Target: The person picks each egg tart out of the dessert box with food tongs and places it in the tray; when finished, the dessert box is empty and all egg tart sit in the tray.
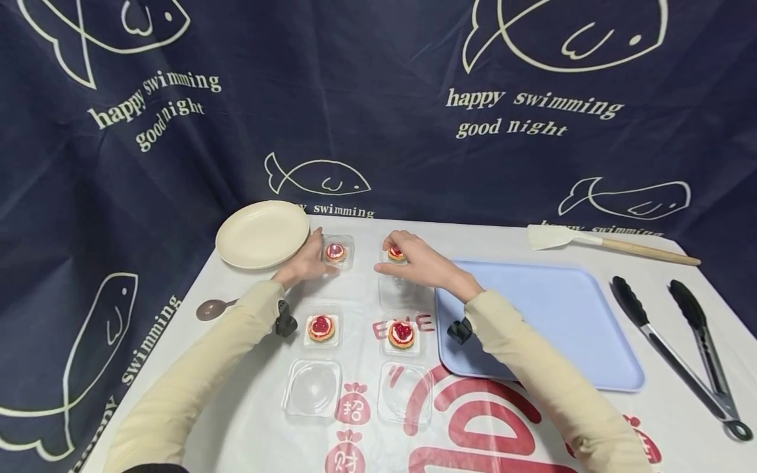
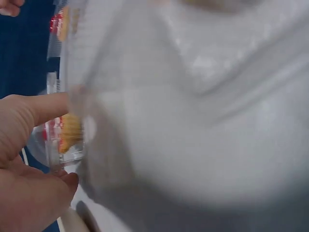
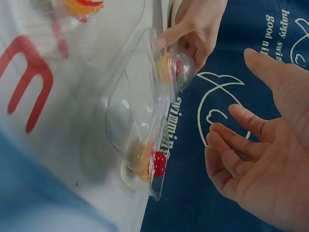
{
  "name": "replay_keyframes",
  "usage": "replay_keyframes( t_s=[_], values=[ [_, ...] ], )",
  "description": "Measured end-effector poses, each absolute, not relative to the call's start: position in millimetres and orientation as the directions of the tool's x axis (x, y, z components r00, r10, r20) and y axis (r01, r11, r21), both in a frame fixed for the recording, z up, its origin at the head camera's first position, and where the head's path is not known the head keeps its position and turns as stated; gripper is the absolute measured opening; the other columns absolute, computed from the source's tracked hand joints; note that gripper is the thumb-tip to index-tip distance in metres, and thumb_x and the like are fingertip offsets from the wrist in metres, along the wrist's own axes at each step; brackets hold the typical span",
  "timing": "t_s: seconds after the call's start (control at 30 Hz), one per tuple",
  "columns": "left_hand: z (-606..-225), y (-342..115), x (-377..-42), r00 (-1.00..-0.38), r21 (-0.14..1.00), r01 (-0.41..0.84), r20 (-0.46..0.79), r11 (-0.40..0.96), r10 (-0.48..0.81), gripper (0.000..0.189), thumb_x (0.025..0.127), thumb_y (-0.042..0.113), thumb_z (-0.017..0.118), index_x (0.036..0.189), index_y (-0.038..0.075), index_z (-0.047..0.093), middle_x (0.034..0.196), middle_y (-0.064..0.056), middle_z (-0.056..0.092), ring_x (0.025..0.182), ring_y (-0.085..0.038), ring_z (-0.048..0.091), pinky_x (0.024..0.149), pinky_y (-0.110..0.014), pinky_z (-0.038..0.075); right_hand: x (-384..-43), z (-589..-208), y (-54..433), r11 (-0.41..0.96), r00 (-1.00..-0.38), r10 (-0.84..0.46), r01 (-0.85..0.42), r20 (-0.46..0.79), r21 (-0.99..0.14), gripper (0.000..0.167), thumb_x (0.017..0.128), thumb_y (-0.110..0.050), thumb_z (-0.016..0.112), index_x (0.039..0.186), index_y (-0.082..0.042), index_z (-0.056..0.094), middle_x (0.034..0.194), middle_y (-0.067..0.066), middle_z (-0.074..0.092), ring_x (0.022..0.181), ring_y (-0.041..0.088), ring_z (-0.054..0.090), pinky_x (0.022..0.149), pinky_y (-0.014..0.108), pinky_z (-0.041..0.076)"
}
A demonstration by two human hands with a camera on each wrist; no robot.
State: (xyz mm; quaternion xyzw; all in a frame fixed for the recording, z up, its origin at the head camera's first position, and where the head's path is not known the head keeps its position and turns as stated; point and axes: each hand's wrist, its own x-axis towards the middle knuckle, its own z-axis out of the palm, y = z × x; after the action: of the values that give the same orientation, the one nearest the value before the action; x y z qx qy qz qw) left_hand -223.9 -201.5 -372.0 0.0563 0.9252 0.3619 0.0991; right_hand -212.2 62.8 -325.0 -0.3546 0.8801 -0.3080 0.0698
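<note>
Nearest us, cream sleeves (image 1: 198, 368) reach in from the bottom of the head view over a white table (image 1: 248, 407) with red print. Between them lie two clear lids, the near left lid (image 1: 313, 389) and the near right lid (image 1: 405, 392), folded open toward us. Just beyond, we see the near left box (image 1: 308, 338) and near right box (image 1: 386, 348), each with a red-topped tart in it. Farther off, the left hand (image 1: 304, 261) grips the far left box (image 1: 349, 243), thumb along the near side and fingers at the back; a clear dome covers its tart (image 1: 335, 253). The right hand (image 1: 422, 259) hovers at the far right box (image 1: 384, 256), fingers loosely bent and well parted; the right wrist view shows us that it holds nothing and stands apart from the box. That box has its own tart, and its clear lid (image 1: 393, 292) extends toward us. Left of the boxes we find a cream plate (image 1: 263, 233) and a brown spoon (image 1: 211, 309), its handle running behind the left sleeve. To the right lie a blue tray (image 1: 544, 315), partly under the right sleeve, then spread tongs (image 1: 680, 366), with a spatula (image 1: 556, 237) behind the tray. Navy fish-print cloth (image 1: 414, 164) hangs behind everything.
</note>
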Motion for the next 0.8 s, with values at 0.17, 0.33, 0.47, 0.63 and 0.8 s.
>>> replay_keyframes(
  t_s=[0.17,0.33,0.47,0.63,0.8],
  values=[
    [-377.3,-201.5,-227.3,-0.973,0.7,0.018,-0.153,0.714,0.174,0.108,0.076,0.006,0.079,0.151,-0.012,0.002,0.154,-0.034,0.018,0.146,-0.04,0.017,0.122,-0.043,0.008,-213.2,-327.1,55.6,0.567,-0.736,-0.674,-0.573,0.067,-0.592,0.042,0.092,-0.034,0.066,0.116,-0.001,0.055,0.119,0.019,0.058,0.112,0.034,0.055,0.098,0.044,0.046],
    [-377.1,-203.2,-230.4,-0.971,0.692,0.012,-0.166,0.722,0.175,0.105,0.077,0.009,0.079,0.151,-0.011,0.007,0.151,-0.033,0.026,0.145,-0.039,0.019,0.123,-0.043,0.009,-222.2,-323.1,43.4,0.583,-0.732,-0.68,-0.57,0.037,-0.579,0.048,0.092,-0.032,0.066,0.123,0.003,0.054,0.125,0.023,0.057,0.113,0.035,0.055,0.099,0.044,0.046],
    [-374.1,-205.0,-232.3,-0.967,0.652,0.05,-0.159,0.757,0.201,0.1,0.077,0.01,0.078,0.148,-0.015,0.012,0.145,-0.033,0.032,0.142,-0.04,0.023,0.122,-0.045,0.01,-235.8,-317.0,22.4,0.596,-0.714,-0.7,-0.588,0.006,-0.547,0.056,0.093,-0.03,0.066,0.133,0.005,0.05,0.13,0.023,0.055,0.119,0.034,0.054,0.103,0.043,0.045],
    [-373.4,-204.5,-231.5,-0.957,0.624,0.075,-0.173,0.778,0.231,0.096,0.08,0.011,0.075,0.146,-0.015,0.012,0.145,-0.033,0.029,0.142,-0.04,0.019,0.122,-0.047,0.008,-254.6,-318.9,-6.5,0.63,-0.687,-0.721,-0.598,-0.087,-0.495,0.07,0.092,-0.03,0.067,0.144,0.008,0.038,0.144,0.024,0.045,0.135,0.034,0.041,0.115,0.04,0.034],
    [-376.7,-204.3,-228.8,-0.953,0.624,0.055,-0.2,0.779,0.228,0.097,0.082,0.014,0.073,0.149,-0.013,0.008,0.15,-0.032,0.025,0.146,-0.04,0.012,0.122,-0.047,0.004,-270.9,-333.2,-25.0,0.651,-0.642,-0.74,-0.604,-0.203,-0.46,0.068,0.091,-0.032,0.068,0.14,0.008,0.043,0.141,0.021,0.049,0.131,0.031,0.045,0.114,0.036,0.035]
  ],
)
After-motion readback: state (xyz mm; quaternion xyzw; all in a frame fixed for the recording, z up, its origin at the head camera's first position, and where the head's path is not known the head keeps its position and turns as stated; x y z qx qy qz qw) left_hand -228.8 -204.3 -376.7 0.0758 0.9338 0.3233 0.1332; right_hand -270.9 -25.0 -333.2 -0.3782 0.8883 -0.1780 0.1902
